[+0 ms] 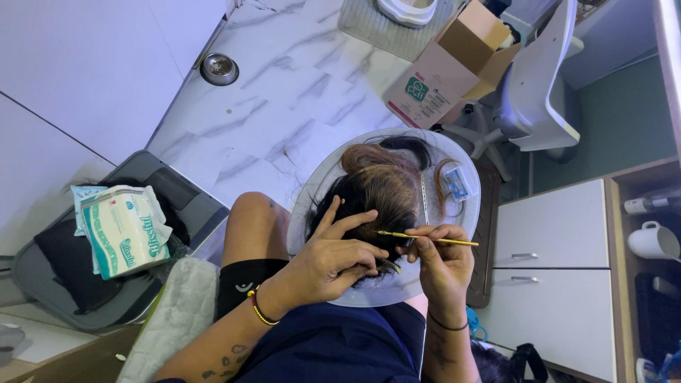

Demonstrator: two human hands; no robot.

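Yellow and thin, the needle tool point(428, 239) sits pinched between the thumb and fingers of my right hand point(443, 266), held like a pen with its tip pointing left into the hairpiece point(379, 191). My left hand point(333, 259) lies flat on the dark hair, fingers spread and pressing it down against the round clear tray point(316, 195) on my lap; it clasps nothing, only pins the strands. To work well here, I judge I should keep the left fingers firm just beside the tool's tip so the hair stays taut, and move the tip in small, shallow strokes. By my count: one tool, one hairpiece running from dark to light brown, one tray, one small blue packet point(457, 183) on the tray's right side. Further off are one cardboard box point(447, 71), one white mug point(652, 241) and one pack of tissues point(124, 230).
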